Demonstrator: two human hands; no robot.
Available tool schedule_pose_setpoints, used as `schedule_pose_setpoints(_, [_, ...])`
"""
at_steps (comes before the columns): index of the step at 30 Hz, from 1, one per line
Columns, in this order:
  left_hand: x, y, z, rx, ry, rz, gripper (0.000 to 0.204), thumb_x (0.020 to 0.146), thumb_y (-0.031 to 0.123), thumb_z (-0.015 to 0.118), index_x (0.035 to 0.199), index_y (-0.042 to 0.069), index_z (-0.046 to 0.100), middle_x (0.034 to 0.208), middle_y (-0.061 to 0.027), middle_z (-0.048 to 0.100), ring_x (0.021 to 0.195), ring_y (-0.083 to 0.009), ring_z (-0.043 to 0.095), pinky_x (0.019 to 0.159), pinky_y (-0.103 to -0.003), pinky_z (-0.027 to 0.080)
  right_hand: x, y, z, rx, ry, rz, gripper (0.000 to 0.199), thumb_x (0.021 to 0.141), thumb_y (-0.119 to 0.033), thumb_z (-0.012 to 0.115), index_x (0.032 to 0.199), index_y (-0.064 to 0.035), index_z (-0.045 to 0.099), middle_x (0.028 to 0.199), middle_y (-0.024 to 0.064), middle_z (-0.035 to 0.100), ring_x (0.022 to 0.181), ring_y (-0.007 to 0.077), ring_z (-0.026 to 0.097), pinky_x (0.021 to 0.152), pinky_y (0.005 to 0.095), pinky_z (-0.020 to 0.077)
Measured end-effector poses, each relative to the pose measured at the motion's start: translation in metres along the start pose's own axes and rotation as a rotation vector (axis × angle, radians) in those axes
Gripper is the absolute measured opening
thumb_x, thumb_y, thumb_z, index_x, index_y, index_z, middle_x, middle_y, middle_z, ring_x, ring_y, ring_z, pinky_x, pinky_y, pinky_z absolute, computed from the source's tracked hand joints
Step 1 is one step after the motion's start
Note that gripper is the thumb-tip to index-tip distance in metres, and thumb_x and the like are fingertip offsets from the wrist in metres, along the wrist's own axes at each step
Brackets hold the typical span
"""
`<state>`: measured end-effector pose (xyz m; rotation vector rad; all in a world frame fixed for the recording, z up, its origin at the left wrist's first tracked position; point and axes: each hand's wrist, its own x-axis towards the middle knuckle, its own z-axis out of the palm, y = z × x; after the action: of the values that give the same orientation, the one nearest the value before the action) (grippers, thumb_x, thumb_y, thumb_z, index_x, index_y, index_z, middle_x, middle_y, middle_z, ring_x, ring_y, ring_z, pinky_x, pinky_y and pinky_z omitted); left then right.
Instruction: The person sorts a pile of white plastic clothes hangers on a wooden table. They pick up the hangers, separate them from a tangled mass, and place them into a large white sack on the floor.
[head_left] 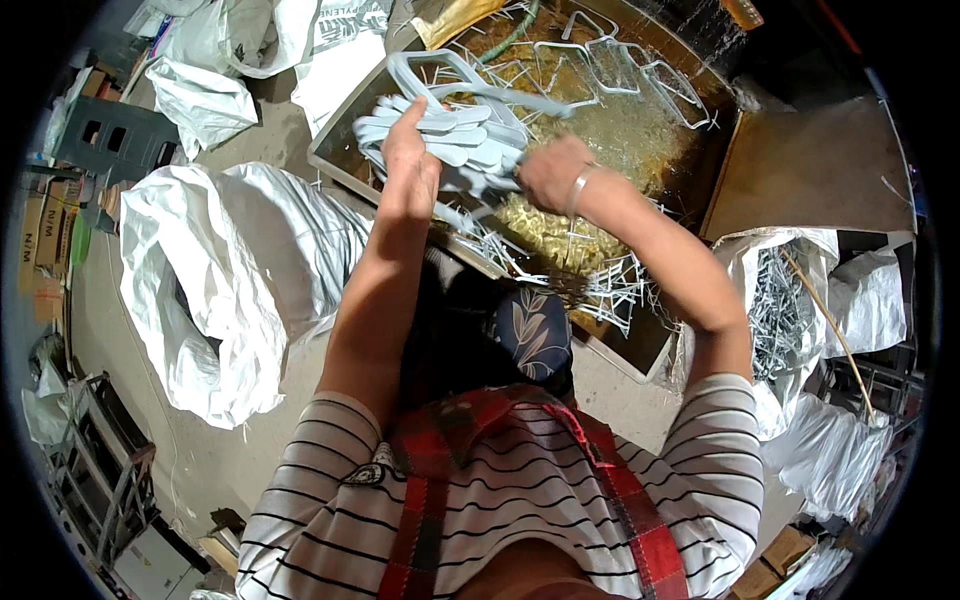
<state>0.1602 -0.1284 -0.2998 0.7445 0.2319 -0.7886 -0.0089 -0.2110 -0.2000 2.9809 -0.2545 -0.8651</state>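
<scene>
My left hand (pixel 408 158) is closed round a thick bundle of pale grey-white plastic loops (pixel 455 130), its thumb lying up over their flat, rounded ends. Against the right side of that bundle is my right hand (pixel 555 175), fingers curled and a little blurred, a light band round its wrist. What those fingers pinch is hidden. Both hands are over the near left part of a metal tank (pixel 345 160) of yellowish, rippling water (pixel 610 140). Thin white plastic frames (pixel 590 65) float at the far side, and more thin white pieces (pixel 605 290) are heaped along the near edge.
Left of the tank stands an open white woven sack (pixel 215 290); other white sacks (pixel 205 105) lie behind it. A sack filled with grey-white pieces (pixel 780 310) stands at right, beside a brown panel (pixel 815 170). A green hose (pixel 510 35) enters the tank's far side.
</scene>
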Motion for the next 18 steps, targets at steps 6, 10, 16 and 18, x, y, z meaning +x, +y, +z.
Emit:
schedule_pose_setpoints(6, [0.009,0.039,-0.001,-0.172,0.015,0.101,0.028,0.086,0.013,0.057,0.107,-0.002,0.048,0.089,-0.0185,0.059,0.082,-0.0318,0.060,0.075,-0.047,0.050,-0.043,0.035,0.013,-0.034,-0.029,0.205,0.051,0.072,-0.050,0.066,0.087,-0.0012,0.064,0.095,0.0166,0.063,0.088,0.0264,0.063,0.077,0.0376,0.0487])
schedule_pose_setpoints(10, [-0.005,0.029,0.010,-0.124,-0.002,0.047,0.027,0.089,0.021,0.051,0.101,-0.003,0.054,0.092,-0.0171,0.060,0.086,-0.0315,0.059,0.078,-0.045,0.049,0.024,0.041,0.082,0.922,0.031,0.278,0.096,0.062,-0.082,0.049,0.089,0.0097,0.058,0.092,0.0220,0.061,0.084,0.0268,0.061,0.072,0.0406,0.0503])
schedule_pose_setpoints(16, [0.009,0.045,-0.014,-0.218,-0.042,-0.084,0.029,0.089,0.024,0.045,0.093,0.001,0.062,0.090,-0.0129,0.065,0.077,-0.0311,0.062,0.072,-0.047,0.050,0.042,-0.025,0.093,2.210,0.482,0.235,0.017,0.080,-0.004,0.059,0.089,0.0100,0.057,0.075,0.0167,0.063,0.061,0.0229,0.065,0.053,0.0297,0.0556])
schedule_pose_setpoints(18, [0.022,0.052,-0.034,-0.185,0.001,0.008,0.027,0.088,0.022,0.045,0.091,0.001,0.062,0.090,-0.0130,0.065,0.079,-0.0315,0.062,0.073,-0.046,0.051,0.013,-0.040,0.078,1.849,0.671,0.165,0.018,0.077,0.001,0.057,0.095,0.0049,0.058,0.076,0.0149,0.063,0.066,0.0243,0.064,0.057,0.0316,0.0529])
